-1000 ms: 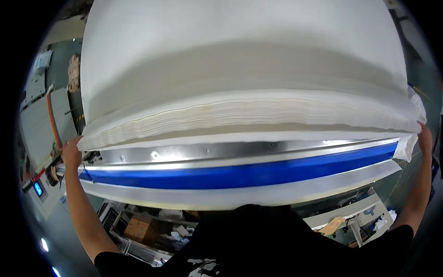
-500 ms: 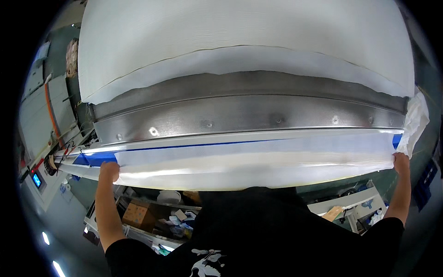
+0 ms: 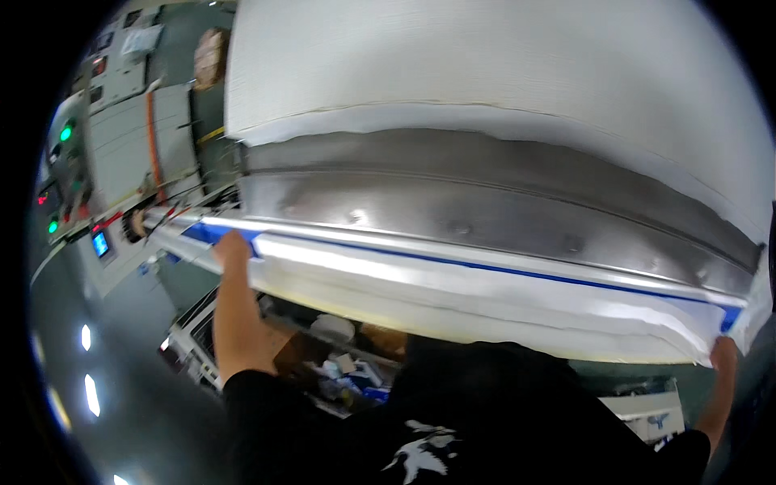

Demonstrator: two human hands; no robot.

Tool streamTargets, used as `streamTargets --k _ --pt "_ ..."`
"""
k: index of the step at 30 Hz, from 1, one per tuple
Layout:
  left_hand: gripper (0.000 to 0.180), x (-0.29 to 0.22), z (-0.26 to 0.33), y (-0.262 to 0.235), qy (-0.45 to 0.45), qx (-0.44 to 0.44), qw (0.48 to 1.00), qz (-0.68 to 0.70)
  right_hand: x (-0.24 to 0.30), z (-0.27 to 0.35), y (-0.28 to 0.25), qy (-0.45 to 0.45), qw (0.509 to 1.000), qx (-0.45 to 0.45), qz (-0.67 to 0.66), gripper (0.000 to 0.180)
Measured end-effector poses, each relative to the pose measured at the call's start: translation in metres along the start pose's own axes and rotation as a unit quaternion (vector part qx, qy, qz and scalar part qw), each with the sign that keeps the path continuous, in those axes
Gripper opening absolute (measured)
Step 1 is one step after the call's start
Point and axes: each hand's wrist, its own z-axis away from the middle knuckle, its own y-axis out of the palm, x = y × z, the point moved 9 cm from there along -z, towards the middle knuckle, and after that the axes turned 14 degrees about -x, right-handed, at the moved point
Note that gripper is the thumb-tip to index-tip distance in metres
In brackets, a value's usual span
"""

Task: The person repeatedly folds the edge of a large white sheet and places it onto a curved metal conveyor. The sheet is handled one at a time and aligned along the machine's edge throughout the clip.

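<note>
A wide white sheet of cloth-like material [image 3: 477,303] lies stretched along a long roller with a blue surface [image 3: 202,233]. My left hand [image 3: 232,246] is closed at the sheet's left edge, over the blue part. At the far right, my right hand [image 3: 724,352] is closed on the sheet's right corner; its fingers are partly hidden and blurred. A thin blue line shows between the sheet and the pale bar [image 3: 485,263] behind it. Beyond runs a long grey metal plate [image 3: 404,198] with several round fasteners, with another white sheet [image 3: 501,56] hanging above it.
Below the roller is an open drawer or shelf [image 3: 356,376] with a cardboard box and small packages. A machine with a small lit screen [image 3: 100,244] and green lamps stands at the left. An orange hose [image 3: 153,145] runs along a pale cabinet. Crumpled white material [image 3: 756,299] hangs at the right.
The view has turned, so the roller now slopes down to the right. Both hands still hold the sheet's ends. More blue shows along the sheet's far edge, which sits closer to me.
</note>
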Motion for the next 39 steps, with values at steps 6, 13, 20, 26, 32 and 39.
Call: streamTargets --k 6,13,20,26,32,39 --pt "0.033 -0.053 -0.006 -0.036 0.126 -0.161 0.963 0.174 0.085 -0.009 -0.063 0.013 0.976 0.125 -0.177 0.054" --pt "0.027 -0.130 0.053 -0.106 0.056 -0.104 0.972 0.202 0.127 -0.040 -0.113 -0.020 0.976 0.100 -0.195 0.053" --pt "0.033 -0.131 0.047 -0.097 0.050 -0.163 0.942 0.288 0.154 -0.052 -0.110 -0.067 0.978 -0.035 -0.193 0.023" --pt "0.037 -0.158 0.058 -0.152 0.084 -0.444 0.825 0.339 0.236 -0.051 -0.198 -0.184 0.955 -0.193 -0.128 0.022" --pt "0.035 -0.187 0.039 -0.191 0.060 -0.450 0.745 0.489 0.370 -0.045 -0.405 -0.093 0.862 -0.185 -0.463 0.018" --pt "0.036 -0.180 0.048 -0.195 0.048 -0.444 0.691 0.568 0.606 -0.035 -0.664 -0.363 0.732 -0.303 -0.491 0.021"
